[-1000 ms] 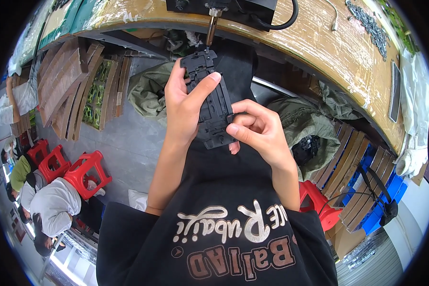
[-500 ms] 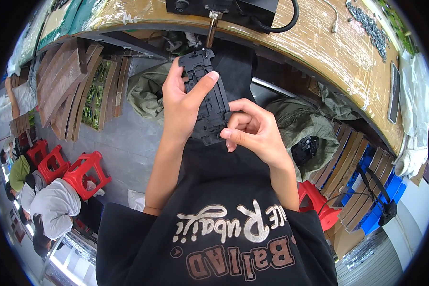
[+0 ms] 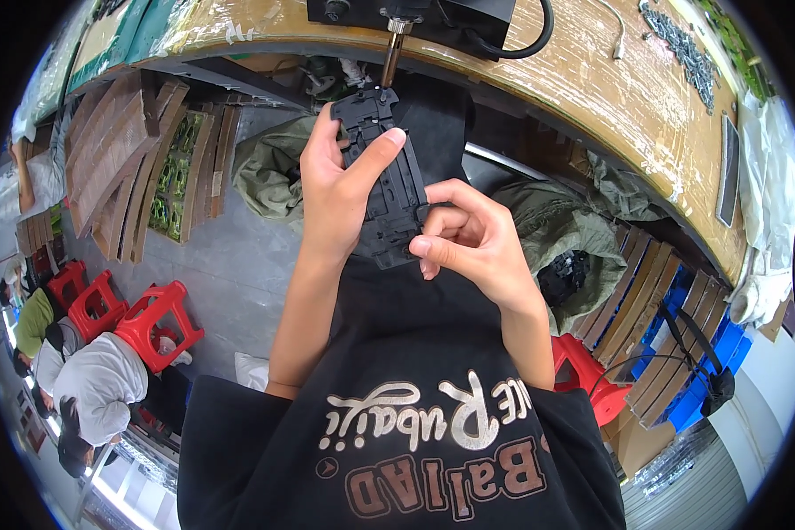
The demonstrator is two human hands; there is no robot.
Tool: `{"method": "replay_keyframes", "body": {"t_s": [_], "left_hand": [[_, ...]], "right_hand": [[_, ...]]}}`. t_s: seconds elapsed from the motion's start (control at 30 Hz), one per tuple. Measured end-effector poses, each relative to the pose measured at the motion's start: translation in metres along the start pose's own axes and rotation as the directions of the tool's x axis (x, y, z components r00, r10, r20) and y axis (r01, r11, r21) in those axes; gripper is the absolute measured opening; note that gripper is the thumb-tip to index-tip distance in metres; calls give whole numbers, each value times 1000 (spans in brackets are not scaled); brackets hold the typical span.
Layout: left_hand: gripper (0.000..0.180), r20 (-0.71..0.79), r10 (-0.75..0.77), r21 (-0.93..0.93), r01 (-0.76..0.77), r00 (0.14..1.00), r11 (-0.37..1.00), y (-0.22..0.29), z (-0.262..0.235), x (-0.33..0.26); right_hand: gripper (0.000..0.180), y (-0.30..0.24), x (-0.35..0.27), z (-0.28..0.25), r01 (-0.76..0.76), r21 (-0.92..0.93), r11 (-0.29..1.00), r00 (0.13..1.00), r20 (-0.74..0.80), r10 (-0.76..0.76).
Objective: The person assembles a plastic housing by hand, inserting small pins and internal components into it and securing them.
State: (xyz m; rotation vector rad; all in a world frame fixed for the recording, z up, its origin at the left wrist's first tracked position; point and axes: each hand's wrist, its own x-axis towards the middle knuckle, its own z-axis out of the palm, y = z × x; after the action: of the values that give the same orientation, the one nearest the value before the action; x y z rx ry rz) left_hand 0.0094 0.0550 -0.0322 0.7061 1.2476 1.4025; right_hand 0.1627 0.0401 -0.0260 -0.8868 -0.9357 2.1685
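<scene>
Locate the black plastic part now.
In the head view, the black plastic part is just above centre, held in the left hand, with the right hand at its lower right and the metal rod near its top end.

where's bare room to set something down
Wooden bench is bare between black machine and small-parts heap, below the pale cable, and left of the machine toward the green mat. Crowded: under the driver, where left hand and right hand touch the black part.

Your wooden tabletop (image 3: pixel 583 115) is scuffed pale in patches. On it you have a black machine (image 3: pixel 468 26) by the near edge, a cable (image 3: pixel 621 40), a heap of small grey parts (image 3: pixel 683 53) and a dark strip (image 3: pixel 728 170). Your grey floor (image 3: pixel 230 265) carries red stools (image 3: pixel 178 314).
</scene>
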Motion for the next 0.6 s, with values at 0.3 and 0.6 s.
{"method": "replay_keyframes", "body": {"t_s": [0.3,0.6], "left_hand": [[22,-4,-13,-18,12,1000,1000,2,1,0],[23,6,13,24,-13,1000,1000,-3,-1,-1]], "right_hand": [[26,-2,0,1,7,-18,1000,1000,-6,-7],[28,6,0,-3,-12,8,1000,1000,-7,12]]}}
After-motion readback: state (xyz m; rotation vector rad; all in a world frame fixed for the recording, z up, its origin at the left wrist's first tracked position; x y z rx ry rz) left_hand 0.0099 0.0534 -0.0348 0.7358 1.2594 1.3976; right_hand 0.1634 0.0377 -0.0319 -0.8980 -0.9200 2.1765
